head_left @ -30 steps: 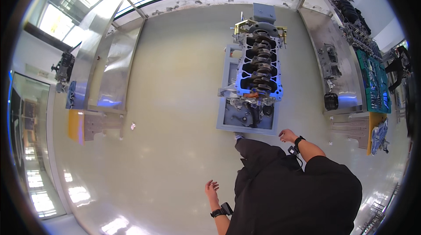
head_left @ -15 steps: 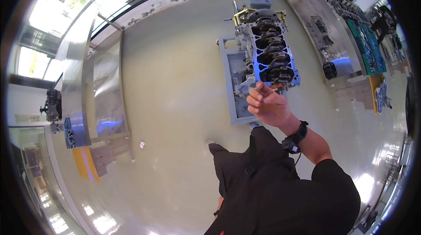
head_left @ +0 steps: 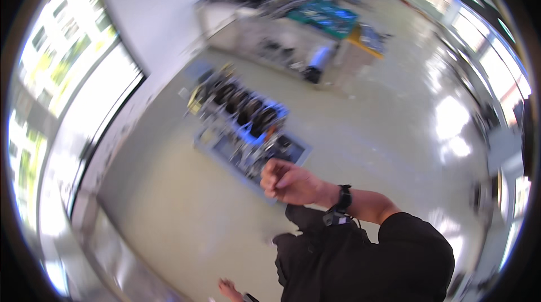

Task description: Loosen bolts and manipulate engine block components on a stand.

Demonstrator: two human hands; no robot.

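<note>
Black-banded at the wrist, the right hand (head_left: pixel 290 182) curls its fingers loosely inward; I can't tell whether they hold anything. The left hand (head_left: pixel 229 289), low down and blurred, I can't read either. Beyond the right hand, an engine block (head_left: pixel 243 107) sits over a grey stand (head_left: pixel 303 151), near a metal bench (head_left: pixel 243 37) bearing a green tray (head_left: pixel 324 18).

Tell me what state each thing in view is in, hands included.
Bare right hand: fingers curled, nothing visibly held.
Bare left hand: lowered, blurred, grip unclear.
Black right-wrist strap: fastened.
Silver metal engine block: uncovered, interior exposed.
Grey rectangular metal stand: bearing the block.
Green rectangular tray: uncovered, contents blurred.
</note>
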